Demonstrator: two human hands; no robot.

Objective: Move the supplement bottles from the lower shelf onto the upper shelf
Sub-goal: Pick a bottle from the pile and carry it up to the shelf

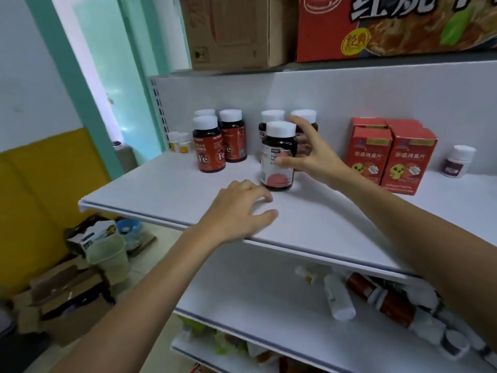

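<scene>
My right hand (309,152) grips a dark supplement bottle (278,157) with a white cap and pink label, which stands upright on the upper shelf (166,195). Two more such bottles (273,117) stand right behind it. Three red-labelled "Fe" bottles (209,146) stand to the left. My left hand (239,211) rests palm down on the shelf's front part, holding nothing. On the lower shelf (255,297) several bottles lie on their sides, among them a white one (337,298) and dark red-labelled ones (376,294).
Two red boxes (390,154) stand right of the bottles, then a small white-capped jar (457,161). Two tiny yellow-labelled jars (179,142) sit at the back left. Cardboard and red cartons (376,25) fill the shelf above. Boxes and a bin (107,254) clutter the floor at left.
</scene>
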